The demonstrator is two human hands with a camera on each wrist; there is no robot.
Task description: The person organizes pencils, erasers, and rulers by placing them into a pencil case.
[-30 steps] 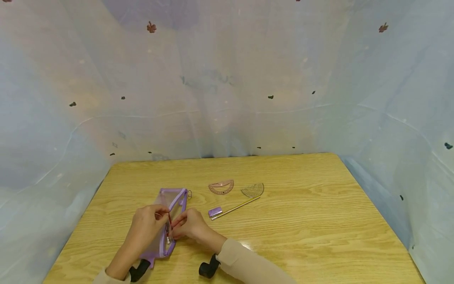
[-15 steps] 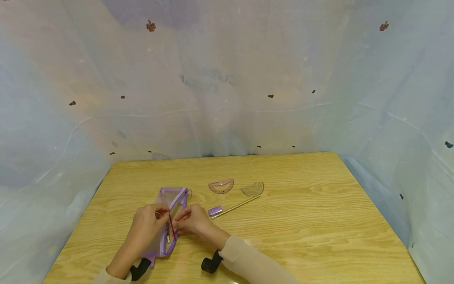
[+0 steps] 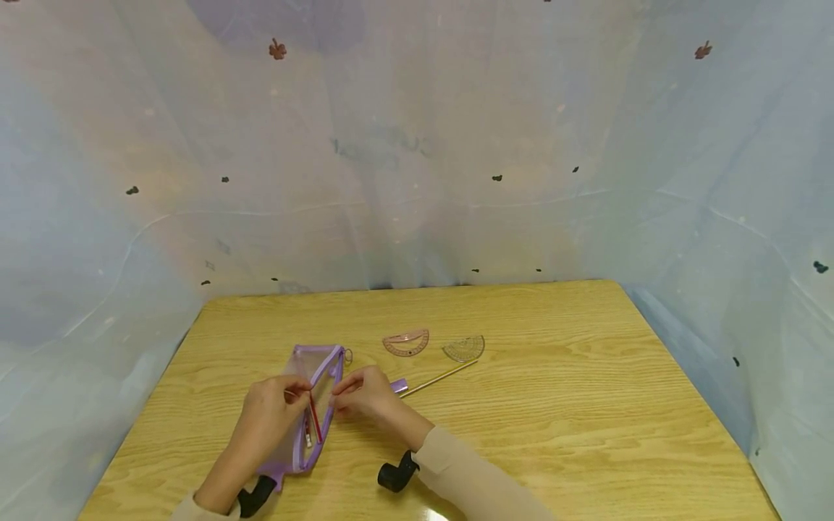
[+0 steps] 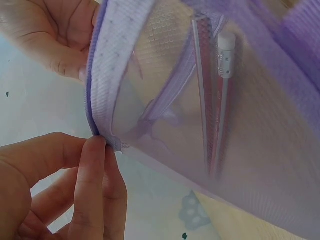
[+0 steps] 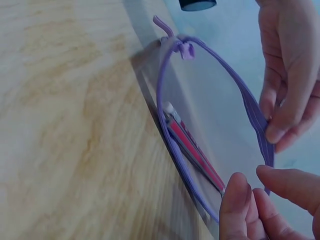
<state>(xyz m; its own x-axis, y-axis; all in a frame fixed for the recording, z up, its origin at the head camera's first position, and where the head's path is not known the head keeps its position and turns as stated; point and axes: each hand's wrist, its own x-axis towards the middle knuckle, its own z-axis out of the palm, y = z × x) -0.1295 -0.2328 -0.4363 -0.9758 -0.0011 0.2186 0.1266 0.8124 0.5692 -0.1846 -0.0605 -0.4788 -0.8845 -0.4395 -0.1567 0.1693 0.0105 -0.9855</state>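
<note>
A purple-trimmed mesh pencil case (image 3: 281, 456) lies on the left side of the table with its zipper undone. My left hand (image 3: 274, 409) pinches one edge of its opening, and in the left wrist view the fingertips (image 4: 93, 150) grip the zipper tape. Inside lie a pencil with a white eraser end (image 4: 226, 55) and a slim red stick (image 4: 201, 80) beside it. My right hand (image 3: 370, 398) hovers at the opposite edge of the opening. In the right wrist view its thumb and forefinger (image 5: 292, 186) are apart with nothing between them.
Right of the case lie a purple rectangular piece (image 3: 399, 386), partly behind the right hand, and a gold pencil (image 3: 443, 377). Farther back are a pink protractor (image 3: 406, 352) and a clear protractor (image 3: 464, 350). A pale sheet (image 3: 417, 145) hangs behind the wooden table (image 3: 586, 405).
My right hand has let go of the red stick, which stays in the case, and has drawn out to the right. The left hand has kept its grip in place.
</note>
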